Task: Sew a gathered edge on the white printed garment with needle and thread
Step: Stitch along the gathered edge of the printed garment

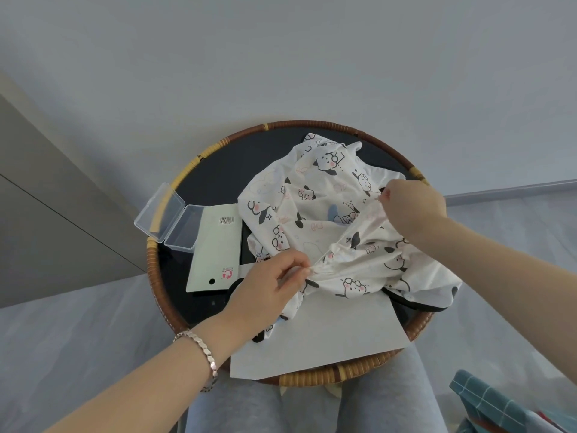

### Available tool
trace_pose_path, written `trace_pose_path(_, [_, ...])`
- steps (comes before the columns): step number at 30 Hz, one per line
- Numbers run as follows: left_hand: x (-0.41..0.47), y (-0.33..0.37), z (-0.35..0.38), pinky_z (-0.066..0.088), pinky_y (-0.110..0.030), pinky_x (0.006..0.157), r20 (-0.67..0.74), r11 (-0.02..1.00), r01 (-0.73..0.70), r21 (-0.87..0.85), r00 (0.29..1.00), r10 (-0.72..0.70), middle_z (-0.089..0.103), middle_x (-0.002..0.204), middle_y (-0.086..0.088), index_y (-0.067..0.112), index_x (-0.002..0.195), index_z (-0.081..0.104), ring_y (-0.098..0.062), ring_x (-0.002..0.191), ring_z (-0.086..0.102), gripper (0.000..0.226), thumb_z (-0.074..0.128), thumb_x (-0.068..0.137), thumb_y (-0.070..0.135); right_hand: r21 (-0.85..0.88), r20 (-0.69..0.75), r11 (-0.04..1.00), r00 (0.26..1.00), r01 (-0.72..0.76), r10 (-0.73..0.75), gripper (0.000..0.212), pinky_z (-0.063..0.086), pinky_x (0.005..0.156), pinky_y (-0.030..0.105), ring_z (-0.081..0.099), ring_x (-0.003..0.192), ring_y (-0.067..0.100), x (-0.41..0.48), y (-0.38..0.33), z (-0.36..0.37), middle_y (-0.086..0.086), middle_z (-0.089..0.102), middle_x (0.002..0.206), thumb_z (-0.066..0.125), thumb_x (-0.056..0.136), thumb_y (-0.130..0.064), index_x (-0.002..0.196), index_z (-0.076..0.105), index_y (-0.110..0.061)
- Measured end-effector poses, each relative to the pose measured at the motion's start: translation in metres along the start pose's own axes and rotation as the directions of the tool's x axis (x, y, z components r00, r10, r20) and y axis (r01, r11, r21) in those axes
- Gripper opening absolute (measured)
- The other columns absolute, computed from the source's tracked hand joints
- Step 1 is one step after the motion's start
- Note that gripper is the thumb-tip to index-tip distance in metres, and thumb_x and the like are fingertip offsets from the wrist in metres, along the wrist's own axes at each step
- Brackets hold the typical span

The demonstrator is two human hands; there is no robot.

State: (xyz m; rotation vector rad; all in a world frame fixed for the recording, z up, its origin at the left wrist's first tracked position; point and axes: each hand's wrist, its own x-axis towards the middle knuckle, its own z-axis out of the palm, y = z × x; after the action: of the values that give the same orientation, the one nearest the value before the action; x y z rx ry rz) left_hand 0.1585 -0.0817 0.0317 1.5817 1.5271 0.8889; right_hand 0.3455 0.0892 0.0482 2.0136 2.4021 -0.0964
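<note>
Raised woven rim (312, 124), 1 bare dark patch (218, 170) at far left — room to reach in, garment (315, 195) heaped across right half, clear box (165, 214) and card (215, 245) crowding the left, paper (327, 335) covering near edge.

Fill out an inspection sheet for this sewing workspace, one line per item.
Surface: round tray with a wicker rim and dark base.
Job's things: white printed garment bunched on the tray; needle and thread too small to tell.
Clutter: open clear plastic box over the left rim; pale card with a barcode; white paper sheet under the garment.
Grippers: left hand pinches the gathered edge; right hand pinches the fabric farther back.
Cables: nothing seen.
Surroundings: plain wall; pale floor; grey-clad legs below the tray; teal checked cloth at lower right.
</note>
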Motion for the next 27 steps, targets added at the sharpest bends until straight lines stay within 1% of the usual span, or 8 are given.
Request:
trace_pose_path(2, [0.000, 0.000, 0.000, 0.039, -0.010, 0.065, -0.007, 1.000, 0.001, 0.003, 1.000, -0.001, 0.057, 0.075, 0.011, 0.034, 0.083, 0.054, -0.001, 0.068, 0.052, 0.020, 0.052, 0.093, 0.017, 0.176, 0.045, 0.981, 0.995, 0.081, -0.090, 0.022, 0.046, 0.067, 0.028, 0.059, 0.077, 0.021, -0.007, -0.006, -0.004, 0.006, 0.064, 0.089, 0.046, 0.095, -0.018, 0.113, 0.058, -0.014])
trace_pose_path(5, [0.002, 0.002, 0.001, 0.040, -0.012, 0.067, -0.011, 1.000, -0.004, 0.022, 1.000, 0.004, 0.059, 0.080, 0.007, 0.036, 0.083, 0.053, -0.005, 0.071, 0.055, 0.021, 0.052, 0.093, 0.018, 0.578, 0.219, 0.794, 0.901, 0.188, -0.373, 0.021, 0.037, 0.049, 0.014, 0.047, 0.052, 0.005, -0.028, -0.025, -0.024, -0.011, 0.053, 0.062, 0.058, 0.089, -0.031, 0.108, 0.065, -0.024])
trace_pose_path(8, [0.002, 0.004, 0.001, 0.042, -0.013, 0.068, -0.021, 1.000, -0.004, 0.007, 1.000, 0.004, 0.060, 0.081, 0.007, 0.036, 0.084, 0.054, -0.006, 0.072, 0.057, 0.021, 0.053, 0.092, 0.017, 0.614, 0.436, 0.754, 0.695, 0.234, -0.571, 0.015, 0.032, 0.044, 0.006, 0.042, 0.042, -0.001, -0.042, -0.041, -0.033, -0.019, 0.049, 0.044, 0.060, 0.087, -0.036, 0.096, 0.069, -0.028])
trace_pose_path(11, [0.003, 0.005, 0.001, 0.042, -0.013, 0.068, -0.032, 1.000, -0.006, 0.014, 0.999, 0.006, 0.061, 0.079, 0.008, 0.039, 0.082, 0.054, -0.006, 0.072, 0.057, 0.025, 0.054, 0.092, 0.016, 0.572, 0.529, 0.780, 0.613, 0.252, -0.586, 0.019, 0.031, 0.048, 0.017, 0.034, 0.046, 0.006, -0.042, -0.046, -0.028, -0.012, 0.040, 0.047, 0.060, 0.086, -0.039, 0.079, 0.069, -0.023])
trace_pose_path(15, [0.002, 0.006, -0.001, 0.040, -0.010, 0.065, -0.045, 1.000, 0.018, 0.008, 0.999, -0.018, 0.061, 0.073, 0.011, 0.041, 0.081, 0.053, -0.005, 0.070, 0.056, 0.025, 0.054, 0.092, 0.018, 0.554, 0.421, 0.789, 0.728, 0.265, -0.541, 0.017, 0.034, 0.054, 0.015, 0.042, 0.051, 0.003, -0.039, -0.047, -0.027, -0.014, 0.052, 0.055, 0.062, 0.086, -0.034, 0.081, 0.069, -0.019])
trace_pose_path(17, [0.001, 0.006, -0.001, 0.039, -0.010, 0.064, -0.047, 1.000, 0.017, 0.005, 0.999, -0.017, 0.061, 0.071, 0.008, 0.041, 0.081, 0.053, -0.006, 0.069, 0.055, 0.025, 0.054, 0.092, 0.019, 0.536, 0.366, 0.801, 0.781, 0.267, -0.506, 0.017, 0.037, 0.058, 0.020, 0.046, 0.059, 0.009, -0.038, -0.043, -0.027, -0.002, 0.059, 0.069, 0.062, 0.086, -0.032, 0.082, 0.070, -0.017])
trace_pose_path(23, [0.001, 0.006, 0.002, 0.040, -0.013, 0.063, -0.041, 1.000, 0.018, -0.014, 0.999, -0.019, 0.059, 0.066, 0.007, 0.037, 0.082, 0.054, -0.009, 0.067, 0.056, 0.022, 0.055, 0.092, 0.018, 0.471, 0.326, 0.841, 0.833, 0.268, -0.448, 0.017, 0.045, 0.064, 0.027, 0.049, 0.059, 0.011, -0.039, -0.037, -0.023, -0.002, 0.058, 0.066, 0.062, 0.086, -0.031, 0.071, 0.063, -0.023])
trace_pose_path(27, [0.002, 0.007, 0.001, 0.038, -0.009, 0.062, -0.048, 1.000, 0.016, -0.018, 0.999, -0.017, 0.057, 0.065, 0.010, 0.036, 0.082, 0.054, -0.004, 0.063, 0.053, 0.021, 0.054, 0.092, 0.017, 0.454, 0.273, 0.845, 0.858, 0.283, -0.434, 0.016, 0.044, 0.063, 0.027, 0.045, 0.055, 0.008, -0.041, -0.037, -0.021, -0.007, 0.052, 0.061, 0.060, 0.087, -0.030, 0.081, 0.069, -0.018])
